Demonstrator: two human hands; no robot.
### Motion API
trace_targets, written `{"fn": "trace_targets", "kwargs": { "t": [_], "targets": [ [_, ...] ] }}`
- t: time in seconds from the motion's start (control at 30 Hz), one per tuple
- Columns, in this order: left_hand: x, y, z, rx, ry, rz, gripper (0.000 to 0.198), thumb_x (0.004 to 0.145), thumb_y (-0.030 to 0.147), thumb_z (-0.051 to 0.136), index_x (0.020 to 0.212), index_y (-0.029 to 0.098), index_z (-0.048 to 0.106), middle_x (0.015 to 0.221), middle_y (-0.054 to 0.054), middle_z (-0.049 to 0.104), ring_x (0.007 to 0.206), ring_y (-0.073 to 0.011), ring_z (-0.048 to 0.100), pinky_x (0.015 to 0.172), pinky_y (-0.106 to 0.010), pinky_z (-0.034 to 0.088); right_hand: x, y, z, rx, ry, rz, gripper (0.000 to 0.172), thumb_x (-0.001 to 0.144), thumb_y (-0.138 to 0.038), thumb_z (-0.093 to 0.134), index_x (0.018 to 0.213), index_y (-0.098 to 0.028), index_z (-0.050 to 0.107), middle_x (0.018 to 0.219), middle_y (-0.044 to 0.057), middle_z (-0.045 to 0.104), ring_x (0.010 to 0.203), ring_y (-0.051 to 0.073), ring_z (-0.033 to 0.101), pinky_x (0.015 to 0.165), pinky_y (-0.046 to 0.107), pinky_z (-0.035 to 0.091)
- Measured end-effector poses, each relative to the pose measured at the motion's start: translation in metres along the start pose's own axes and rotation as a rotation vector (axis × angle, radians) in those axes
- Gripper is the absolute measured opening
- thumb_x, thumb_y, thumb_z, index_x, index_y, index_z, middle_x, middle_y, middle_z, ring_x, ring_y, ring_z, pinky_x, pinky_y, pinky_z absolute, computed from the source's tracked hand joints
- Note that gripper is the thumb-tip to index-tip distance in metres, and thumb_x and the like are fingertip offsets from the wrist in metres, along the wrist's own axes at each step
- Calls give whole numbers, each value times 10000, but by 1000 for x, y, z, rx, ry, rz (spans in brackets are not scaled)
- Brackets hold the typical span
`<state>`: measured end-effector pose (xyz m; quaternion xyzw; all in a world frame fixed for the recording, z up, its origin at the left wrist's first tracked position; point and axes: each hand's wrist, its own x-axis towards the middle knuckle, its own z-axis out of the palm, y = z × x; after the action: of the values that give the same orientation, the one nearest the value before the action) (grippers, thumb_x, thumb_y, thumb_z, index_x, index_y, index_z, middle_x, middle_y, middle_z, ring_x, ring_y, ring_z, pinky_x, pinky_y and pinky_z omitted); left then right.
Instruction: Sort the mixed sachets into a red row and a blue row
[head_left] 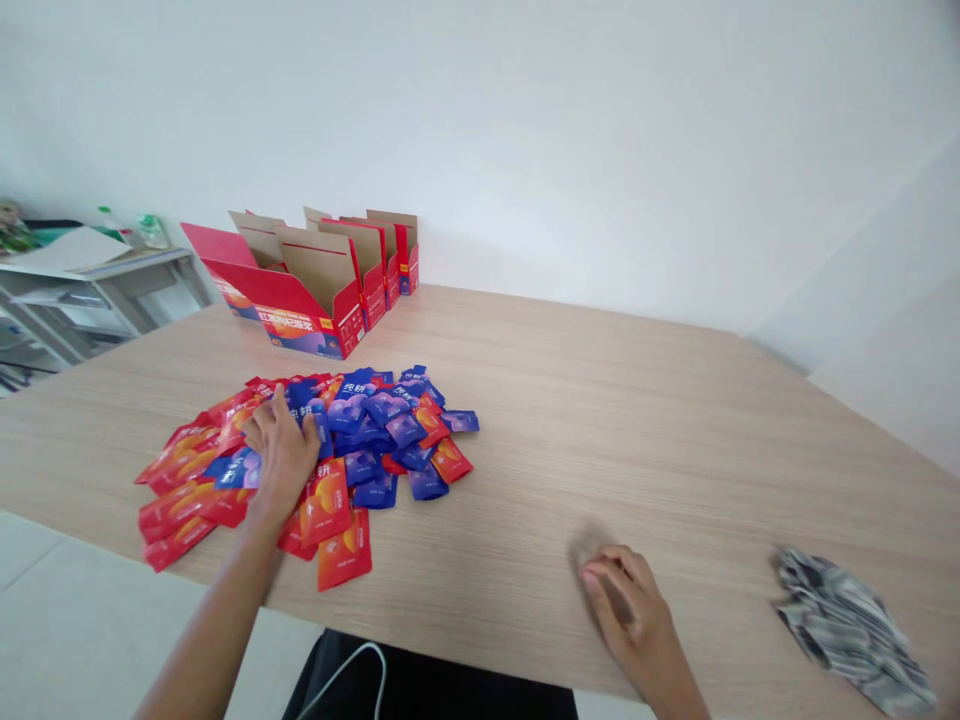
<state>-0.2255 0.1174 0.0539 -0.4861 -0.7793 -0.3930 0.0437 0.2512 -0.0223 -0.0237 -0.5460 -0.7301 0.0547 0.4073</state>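
A heap of several small red and blue sachets [360, 440] is spread over the left part of a wooden table [615, 430]. My left hand [281, 455] lies on top of the heap, fingers curled down onto the packets; whether it grips one I cannot tell. My right hand [630, 605] rests on bare tabletop near the front edge, fingers stretched forward and a little blurred, holding nothing.
Several open red cardboard boxes [315, 290] with raised flaps stand at the back left of the table. A crumpled silver-grey wrapper pile [851, 630] lies at the front right. A grey shelf unit [90, 290] stands off the table's left side. A white wall runs behind.
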Motion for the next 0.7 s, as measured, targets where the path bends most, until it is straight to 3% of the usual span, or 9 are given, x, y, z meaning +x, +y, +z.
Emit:
{"fn": "trace_targets", "kwargs": {
  "t": [0.1, 0.2, 0.3, 0.43, 0.5, 0.7],
  "targets": [
    [-6, 2, -2, 146, -8, 54, 604, 1019, 375, 424, 1531, 68, 512, 1557, -304, 438, 1442, -530, 381, 1138, -699, 353, -7, -4, 2, -11, -8, -30, 188, 1022, -368, 617, 925, -269, 744, 1004, 82, 674, 917, 255, 680, 779, 403, 602],
    [-9, 2, -4, 181, -59, 97, 570, 1046, 378, 371, 1495, 87, 567, 1487, -267, 533, 1399, -489, 438, 1138, -672, 365, -9, -14, 7, -16, -41, -29, 186, 1032, -359, 596, 941, -274, 734, 1041, 94, 671, 964, 268, 686, 803, 421, 618],
    [-12, 2, -5, 177, -74, 143, 558, 1063, 394, 359, 1483, 102, 582, 1503, -246, 530, 1403, -463, 446, 1146, -641, 378, -5, -33, 18, -8, -137, -51, 150, 1026, -366, 603, 1065, -297, 730, 1178, 109, 675, 1103, 293, 687, 899, 463, 632],
    [-17, 2, -10, 156, -26, 167, 557, 1073, 412, 364, 1487, 109, 581, 1548, -250, 484, 1442, -457, 422, 1179, -634, 350, 13, -60, 37, 9, -322, -141, 340, 993, -343, 656, 1333, -323, 661, 1489, 101, 594, 1375, 320, 586, 1097, 518, 573],
    [-22, 1, -16, 137, -1, 173, 550, 1074, 437, 385, 1496, 141, 577, 1562, -231, 479, 1461, -449, 411, 1201, -637, 327, 23, -68, 45, 5, -401, -181, 372, 985, -309, 659, 1356, -322, 650, 1554, 87, 558, 1419, 318, 555, 1138, 524, 546],
    [-53, -23, -45, 126, 54, 133, 571, 1054, 510, 428, 1502, 193, 585, 1580, -214, 466, 1482, -485, 385, 1200, -711, 316, 48, -72, 48, -20, -520, -261, 248, 995, -232, 631, 1225, -287, 708, 1427, 78, 660, 1320, 296, 622, 1120, 516, 538]
  ]
}}
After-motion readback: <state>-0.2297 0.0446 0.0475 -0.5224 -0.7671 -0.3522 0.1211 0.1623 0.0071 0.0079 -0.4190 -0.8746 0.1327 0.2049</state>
